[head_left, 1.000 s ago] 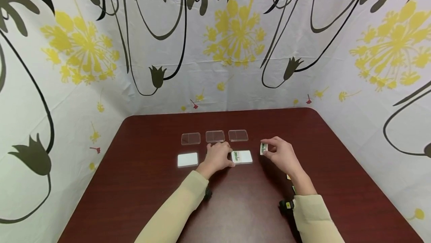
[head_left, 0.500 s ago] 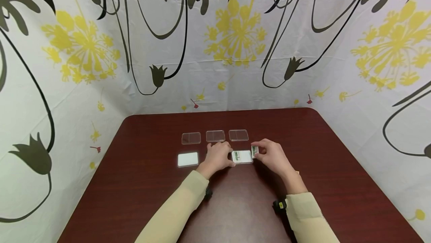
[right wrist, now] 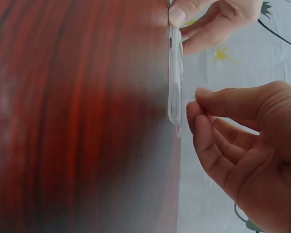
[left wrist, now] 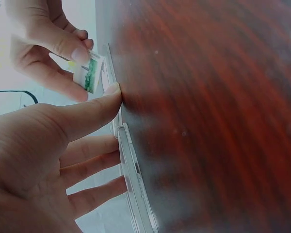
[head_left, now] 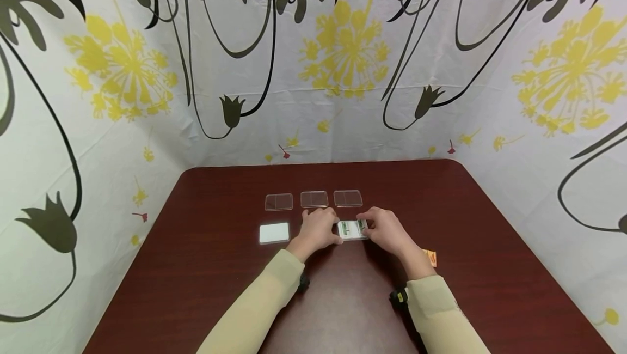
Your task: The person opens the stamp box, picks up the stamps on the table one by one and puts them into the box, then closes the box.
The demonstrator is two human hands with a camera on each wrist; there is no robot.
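Note:
A shallow clear plastic case (head_left: 354, 238) lies on the table with a white layer inside. My left hand (head_left: 317, 230) holds its left end between thumb and fingers. Green print shows on a white piece (head_left: 345, 229) lying in the case's left part. Over the right part, my right hand (head_left: 388, 231) pinches a small white packet with green print (left wrist: 90, 76) between thumb and fingertips, held tilted close above the case. In the right wrist view the right fingertips meet and hide the packet.
Three clear plastic lids (head_left: 314, 199) lie in a row farther back on the dark red table (head_left: 220, 288). Left of the left hand is another white-filled case (head_left: 274, 233). An orange-yellow packet (head_left: 430, 257) shows beside the right forearm. A patterned cloth (head_left: 274, 71) hangs behind.
My right hand has moved left with the small packet, from beside the case to over its right part. The left hand has stayed on the case. The orange-yellow packet is more exposed.

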